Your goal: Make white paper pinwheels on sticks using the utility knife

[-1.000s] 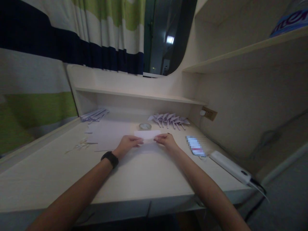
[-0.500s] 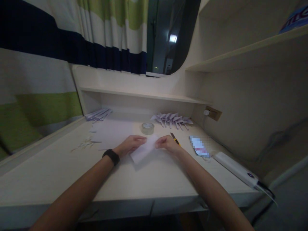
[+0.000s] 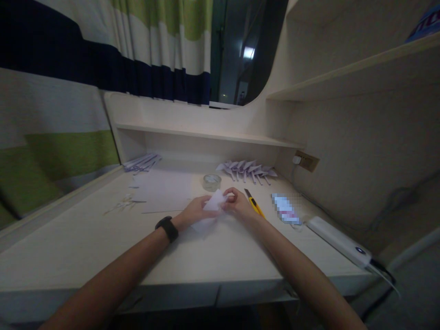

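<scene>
A white sheet of paper (image 3: 213,204) is held between my two hands above the desk, its lower part slanting down to the left. My left hand (image 3: 194,211), with a black watch on the wrist, is closed on the paper's left side. On the right edge, my right hand (image 3: 237,202) pinches the paper with bent fingers. Just behind the paper stands a roll of clear tape (image 3: 211,183). A yellow utility knife (image 3: 255,204) lies close to my right hand, its lower end partly hidden by the wrist.
Several paper pinwheels (image 3: 245,169) lie in a row at the back. Rolled paper sticks (image 3: 142,162) are piled back left, near white sheets (image 3: 167,190) and small scraps (image 3: 122,203). A phone (image 3: 286,208) and a white power strip (image 3: 338,240) lie on the right.
My left hand has moved right and its fingers now reach across the paper. The paper has turned more upright and looks bent. More of the utility knife shows.
</scene>
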`<state>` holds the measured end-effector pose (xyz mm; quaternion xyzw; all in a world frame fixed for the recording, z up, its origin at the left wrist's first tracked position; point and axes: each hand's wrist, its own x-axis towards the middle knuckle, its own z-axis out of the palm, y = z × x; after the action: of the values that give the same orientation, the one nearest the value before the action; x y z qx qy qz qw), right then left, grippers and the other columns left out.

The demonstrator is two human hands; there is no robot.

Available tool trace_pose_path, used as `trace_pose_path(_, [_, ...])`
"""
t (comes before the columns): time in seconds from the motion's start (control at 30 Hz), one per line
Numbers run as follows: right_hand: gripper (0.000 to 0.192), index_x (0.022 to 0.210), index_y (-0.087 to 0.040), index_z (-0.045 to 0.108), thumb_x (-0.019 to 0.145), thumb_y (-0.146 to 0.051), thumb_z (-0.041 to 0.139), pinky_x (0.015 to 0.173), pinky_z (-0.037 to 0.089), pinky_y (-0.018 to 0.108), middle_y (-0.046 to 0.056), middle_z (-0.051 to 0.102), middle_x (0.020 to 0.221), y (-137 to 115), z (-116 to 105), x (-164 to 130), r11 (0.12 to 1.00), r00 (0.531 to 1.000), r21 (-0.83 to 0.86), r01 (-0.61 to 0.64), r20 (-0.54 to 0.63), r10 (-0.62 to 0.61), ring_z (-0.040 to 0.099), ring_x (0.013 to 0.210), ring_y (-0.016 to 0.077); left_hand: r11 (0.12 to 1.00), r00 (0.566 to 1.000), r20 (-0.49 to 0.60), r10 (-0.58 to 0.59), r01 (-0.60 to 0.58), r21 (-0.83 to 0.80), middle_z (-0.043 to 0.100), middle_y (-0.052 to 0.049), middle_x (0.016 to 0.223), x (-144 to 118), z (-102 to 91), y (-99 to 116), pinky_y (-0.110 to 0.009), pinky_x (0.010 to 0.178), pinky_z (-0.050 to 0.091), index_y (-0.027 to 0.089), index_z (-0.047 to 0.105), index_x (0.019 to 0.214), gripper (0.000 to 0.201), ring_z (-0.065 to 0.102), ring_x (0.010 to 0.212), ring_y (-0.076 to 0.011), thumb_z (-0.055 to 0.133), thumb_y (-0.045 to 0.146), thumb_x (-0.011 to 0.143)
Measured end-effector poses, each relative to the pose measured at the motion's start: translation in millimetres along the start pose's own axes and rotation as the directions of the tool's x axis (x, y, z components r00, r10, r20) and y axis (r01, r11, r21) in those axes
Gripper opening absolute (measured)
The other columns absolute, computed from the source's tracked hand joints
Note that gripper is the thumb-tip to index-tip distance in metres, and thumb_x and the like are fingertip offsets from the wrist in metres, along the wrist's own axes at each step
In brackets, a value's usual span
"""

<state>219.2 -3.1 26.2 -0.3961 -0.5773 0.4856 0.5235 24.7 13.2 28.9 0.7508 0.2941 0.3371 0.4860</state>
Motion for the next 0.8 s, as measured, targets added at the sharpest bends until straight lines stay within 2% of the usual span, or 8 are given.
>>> trace_pose_path(0.1, [0.057, 0.093, -0.023, 0.047, 0.05, -0.031, 0.082, 0.048, 0.044, 0.023, -0.006, 0.062, 0.059, 4.5, 3.9, 0.3, 0.999, 0.999, 0.042, -0.006, -0.045, 0.008, 0.059, 0.049, 0.0141, 0.998, 0.996, -0.086, -0.008, 0.014, 0.059, 0.069, -0.011, 0.095, 0.8, 4.2, -0.2, -0.028, 0.068, 0.048, 0.011, 0.061, 0.108, 0.06, 0.064, 0.079, -0.0208, 0.08, 0.029, 0.055])
trace_pose_path(0.23, [0.064, 0.099, -0.023, 0.048, 0.047, -0.032, 0.084, 0.05, 0.046, 0.024, -0.006, 0.063, 0.062, 9.2, 9.5, 1.6, 0.993, 0.994, 0.113, -0.016, -0.107, 0.028, 0.058, 0.049, 0.0129, 0.999, 0.994, -0.109, 0.012, -0.007, 0.045, 0.069, -0.01, 0.094, 2.4, 5.7, -4.5, -0.028, 0.068, 0.048, 0.012, 0.062, 0.106, 0.054, 0.064, 0.078, -0.0205, 0.078, 0.024, 0.056])
trace_pose_path(0.4, [0.041, 0.071, -0.016, 0.06, 0.052, -0.046, 0.081, 0.051, 0.045, 0.023, -0.001, 0.06, 0.058, 6.6, 12.0, 2.2, 0.985, 0.984, 0.149, -0.086, -0.141, 0.108, 0.054, 0.049, 0.0102, 0.996, 0.99, -0.131, 0.048, -0.037, 0.087, 0.069, -0.009, 0.093, 1.9, 4.3, -3.8, -0.031, 0.071, 0.048, 0.012, 0.064, 0.099, 0.046, 0.064, 0.079, -0.0213, 0.077, 0.023, 0.057])
trace_pose_path(0.6, [0.04, 0.068, -0.016, 0.061, 0.051, -0.046, 0.082, 0.051, 0.045, 0.024, -0.001, 0.058, 0.055, -0.4, 13.7, 0.9, 0.993, 0.955, 0.118, -0.023, -0.29, 0.056, 0.052, 0.048, 0.0102, 0.993, 0.993, -0.121, 0.008, 0.006, 0.115, 0.07, -0.01, 0.089, 1.3, 7.4, -4.7, -0.031, 0.067, 0.048, 0.011, 0.063, 0.099, 0.041, 0.064, 0.076, -0.0221, 0.074, 0.027, 0.063])
trace_pose_path(0.67, [0.04, 0.068, -0.017, 0.061, 0.052, -0.048, 0.081, 0.051, 0.045, 0.024, -0.002, 0.057, 0.056, 0.3, 14.9, 1.4, 0.992, 0.958, 0.122, -0.022, -0.282, 0.056, 0.052, 0.05, 0.0109, 0.997, 0.993, -0.119, -0.015, 0.024, 0.072, 0.07, -0.01, 0.087, 1.9, 8.7, -7.5, -0.031, 0.065, 0.048, 0.011, 0.063, 0.099, 0.04, 0.065, 0.073, -0.0219, 0.073, 0.03, 0.065])
trace_pose_path(0.8, [0.039, 0.063, -0.016, 0.061, 0.057, -0.051, 0.077, 0.051, 0.042, 0.024, -0.001, 0.056, 0.055, 3.2, 15.6, 2.4, 0.998, 0.983, 0.057, -0.031, -0.176, 0.041, 0.051, 0.051, 0.0109, 0.999, 0.991, -0.131, -0.035, 0.039, 0.031, 0.07, -0.011, 0.09, 1.1, 11.0, -6.4, -0.032, 0.065, 0.049, 0.011, 0.062, 0.099, 0.044, 0.065, 0.074, -0.0226, 0.074, 0.036, 0.065])
